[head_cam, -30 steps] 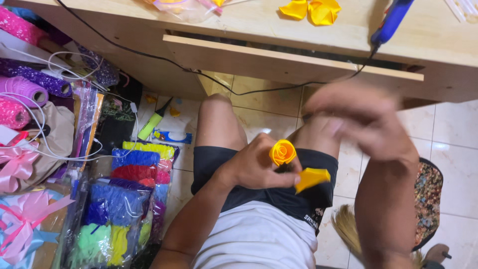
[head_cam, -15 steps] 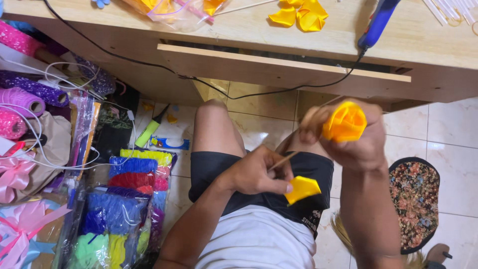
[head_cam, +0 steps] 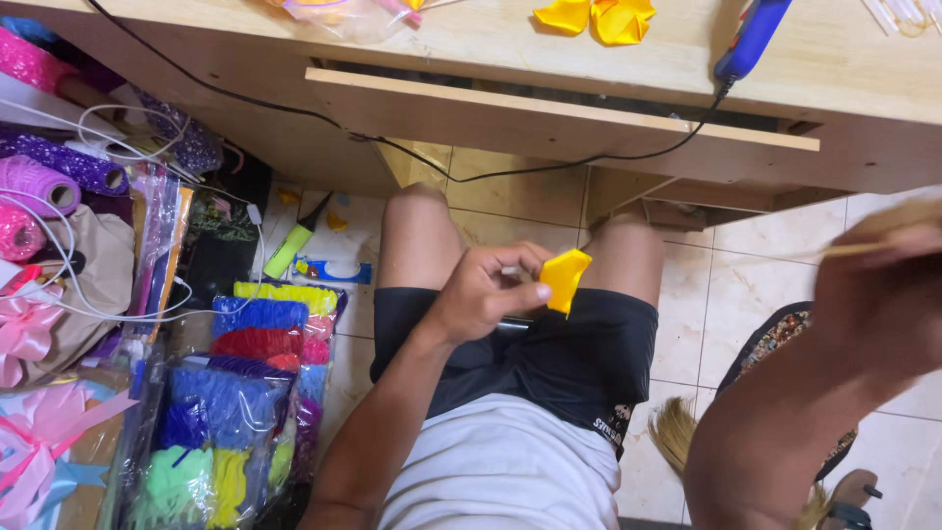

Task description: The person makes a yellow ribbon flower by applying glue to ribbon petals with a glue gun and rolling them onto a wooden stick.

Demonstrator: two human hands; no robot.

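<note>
Fingers (head_cam: 530,291) of left hand (head_cam: 486,292) pinch smooth yellow petal piece (head_cam: 564,279).

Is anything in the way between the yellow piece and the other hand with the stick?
Nothing visible. The left hand pinches the yellow piece above the lap. The right hand holds a thin stick off to the side, and between them there is only the knee and floor below.

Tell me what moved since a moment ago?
The right hand swung out to the right with its thin stick; the orange flower on it is now out of sight. The left hand stayed over the lap, pinching the yellow petal piece.
</note>
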